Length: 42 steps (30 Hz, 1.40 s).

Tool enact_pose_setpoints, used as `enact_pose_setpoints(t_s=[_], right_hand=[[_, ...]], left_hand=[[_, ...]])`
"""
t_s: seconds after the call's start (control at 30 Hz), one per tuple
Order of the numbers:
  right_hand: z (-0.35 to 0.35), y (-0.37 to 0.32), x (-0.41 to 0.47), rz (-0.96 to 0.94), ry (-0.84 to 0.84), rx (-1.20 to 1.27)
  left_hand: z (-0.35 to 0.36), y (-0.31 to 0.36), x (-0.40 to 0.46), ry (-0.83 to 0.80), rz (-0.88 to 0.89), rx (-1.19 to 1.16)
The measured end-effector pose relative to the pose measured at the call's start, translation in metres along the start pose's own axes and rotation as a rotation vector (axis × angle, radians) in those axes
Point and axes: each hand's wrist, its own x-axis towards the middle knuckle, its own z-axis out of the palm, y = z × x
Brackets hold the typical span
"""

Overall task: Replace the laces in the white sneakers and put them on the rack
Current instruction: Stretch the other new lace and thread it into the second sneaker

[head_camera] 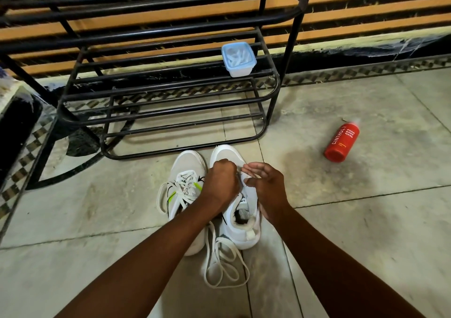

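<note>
The black metal rack (170,93) fills the scene from 9 to 1 o'clock, its low shelves bare except for a small lidded plastic box (238,59) holding something white at 12 o'clock. Below it, at the centre of the tiled floor (366,220), the two white sneakers stand side by side: the left sneaker (188,171) is already laced, while the right sneaker (229,156) is being worked on. The left hand (220,183) is curled in a tight grip over the eyelets, apparently pinching the lace, though the lace end itself is hidden. The right hand (267,186) hovers just beside it, fingers loosely spread, seemingly holding nothing. A loose lace (224,266) trails in loops at 6 o'clock. Good practice here would be keeping the lace flat and both ends even. A red bottle (341,142) lies at 3 o'clock, well apart and no hindrance.
</note>
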Motion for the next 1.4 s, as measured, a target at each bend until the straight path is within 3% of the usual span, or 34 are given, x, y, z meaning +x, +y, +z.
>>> enact_pose_setpoints(t_s=[0.23,0.47,0.6,0.8,0.93,1.1,1.2,1.33,1.4], right_hand=[[-0.003,-0.001,0.0,0.046,-0.078,0.021],[-0.009,-0.002,0.004,0.097,-0.145,0.022],[-0.009,-0.002,0.003,0.082,-0.145,-0.01],[-0.012,-0.002,0.005,0.099,-0.163,-0.012],[-0.011,-0.002,0.004,0.084,-0.159,-0.045],[-0.009,-0.002,0.002,0.02,-0.132,-0.161],[-0.004,-0.002,-0.002,-0.007,-0.08,-0.232],[0.001,0.016,-0.015,-0.352,0.159,-0.643],[0.0,0.017,-0.022,-0.33,0.174,-0.644]], left_hand=[[0.001,-0.013,0.002,-0.015,-0.091,-0.216],[0.004,-0.002,0.008,-0.039,-0.221,-0.082],[0.004,0.0,0.006,0.013,-0.313,-0.147],[0.007,-0.005,-0.006,0.066,-0.309,-0.352],[0.008,0.003,-0.004,0.113,-0.291,-0.238],[0.007,0.008,-0.001,0.054,-0.225,-0.003],[0.001,0.003,0.006,-0.002,-0.255,-0.015],[0.001,-0.004,0.006,-0.014,-0.252,-0.081],[0.001,-0.006,0.003,-0.003,-0.231,-0.11]])
